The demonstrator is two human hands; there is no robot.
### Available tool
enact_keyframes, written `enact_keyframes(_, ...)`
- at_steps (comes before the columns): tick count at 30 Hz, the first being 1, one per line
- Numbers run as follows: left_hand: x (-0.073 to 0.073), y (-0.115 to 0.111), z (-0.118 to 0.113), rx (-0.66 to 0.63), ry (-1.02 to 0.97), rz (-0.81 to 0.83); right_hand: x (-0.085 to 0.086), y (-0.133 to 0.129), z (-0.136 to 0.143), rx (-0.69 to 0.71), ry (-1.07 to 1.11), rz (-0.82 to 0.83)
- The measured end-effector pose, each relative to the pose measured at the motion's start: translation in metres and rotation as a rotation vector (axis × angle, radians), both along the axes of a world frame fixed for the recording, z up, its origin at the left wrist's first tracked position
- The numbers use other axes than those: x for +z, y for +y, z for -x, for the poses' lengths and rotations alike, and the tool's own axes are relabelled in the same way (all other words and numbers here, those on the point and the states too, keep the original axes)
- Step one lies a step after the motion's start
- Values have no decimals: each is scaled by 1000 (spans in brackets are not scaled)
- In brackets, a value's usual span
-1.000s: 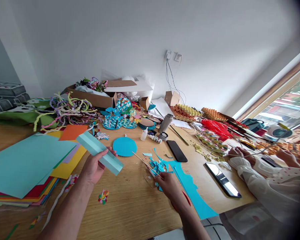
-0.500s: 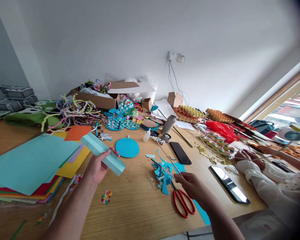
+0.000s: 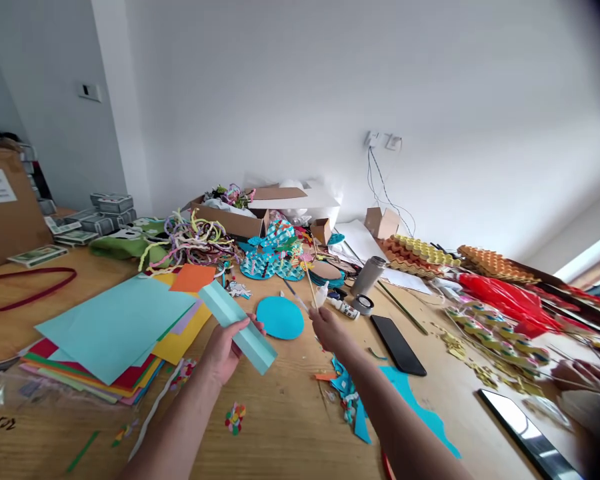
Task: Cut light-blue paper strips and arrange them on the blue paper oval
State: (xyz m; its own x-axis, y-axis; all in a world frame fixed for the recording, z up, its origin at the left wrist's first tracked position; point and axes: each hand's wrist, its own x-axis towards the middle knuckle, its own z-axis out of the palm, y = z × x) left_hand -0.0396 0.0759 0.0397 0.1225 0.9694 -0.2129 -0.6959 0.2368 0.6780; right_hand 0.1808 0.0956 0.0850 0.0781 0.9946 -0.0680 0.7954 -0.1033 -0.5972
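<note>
My left hand is closed round a light blue folded paper strip, thumb on top, above the table. In my right hand, pinched together, are a thin wooden stick and a slim pale tool with a darker tip, perhaps a brush. Both point away from me. Between the hands lies a bright blue oval. A white glue bottle stands just beyond my right hand. Under my right forearm are blue paper scraps. Only a bit of the red scissors handle shows.
Stacked coloured paper lies at left, with pipe cleaners behind it. A steel flask, a black phone and another phone are to the right. Egg trays sit farther back. Another person's hand is at the right edge.
My right hand has moved left and forward, away from the scissors and scraps, carrying the stick and slim tool. My left hand still holds the paper strip. The view has turned left.
</note>
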Motion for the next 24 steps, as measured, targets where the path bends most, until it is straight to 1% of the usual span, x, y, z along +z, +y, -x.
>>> enact_keyframes(3, 1, 1, 3, 39, -8, 15, -14, 46, 22, -10, -162, -65)
enact_keyframes(6, 2, 1, 4, 45, -32, 32, -23, 73, 32, 40, -303, -74)
enact_keyframes(10, 1, -1, 3, 0, -27, 25, -29, 94, 39, 172, -454, -76)
enact_keyframes(15, 3, -2, 1, 2, -6, 46, -32, 122, 57, 308, -594, -89)
enact_keyframes(20, 4, -1, 1, 1, 5, 53, -40, 143, 77, 379, -685, -106)
enact_keyframes(24, 4, -1, 0, -7, 3, 64, -44, 153, 74, 417, -736, -108)
